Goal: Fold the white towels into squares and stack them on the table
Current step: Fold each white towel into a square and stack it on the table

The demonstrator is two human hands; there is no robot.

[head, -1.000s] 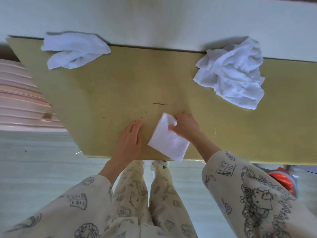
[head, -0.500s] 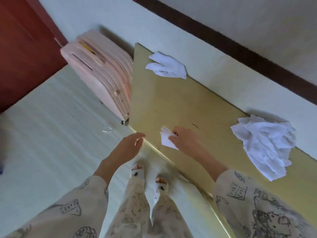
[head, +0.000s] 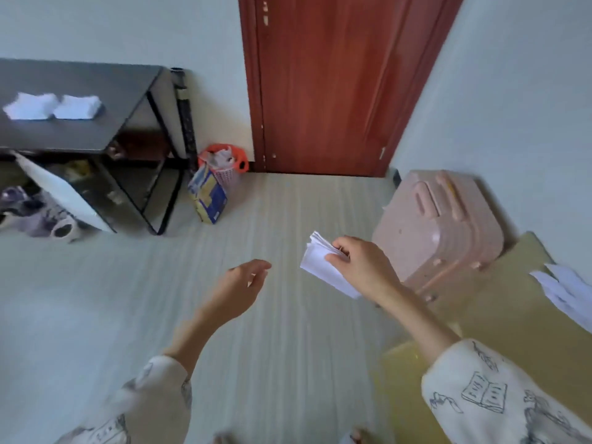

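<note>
A: What is the right hand (head: 362,267) doing?

B: Its fingers and thumb are curled round a folded white towel (head: 323,265), pinching it at 1 edge. The towel is held in the air above the pale striped floor (head: 256,315), touching no surface. Its layered edges show at the top corner.

A: And the left hand (head: 238,290)?

B: It holds nothing. The fingers are relaxed and only slightly bent, palm turned toward the towel, with a clear gap between the 2 hands. Both sleeves (head: 499,395) are cream with drawn book prints.

A: What lies close to the right hand?

B: Just behind it stands a pink suitcase (head: 445,225), upright against the wall. Beside that, at the right edge, is the yellow table (head: 512,315), with a crumpled white towel (head: 567,290) lying on it, cut off by the frame.

A: Farther out?

B: A red-brown door (head: 333,81) is shut at the far end of the floor. Left of it, an orange and pink basket (head: 224,168) sits by the wall with a blue and yellow box (head: 208,197) leaning in front. At far left is a black table (head: 80,107) with 2 white stacks of folded towels (head: 53,105) side by side on top, blurred. Under it are shoes (head: 35,213) and other dark clutter I cannot make out.
</note>
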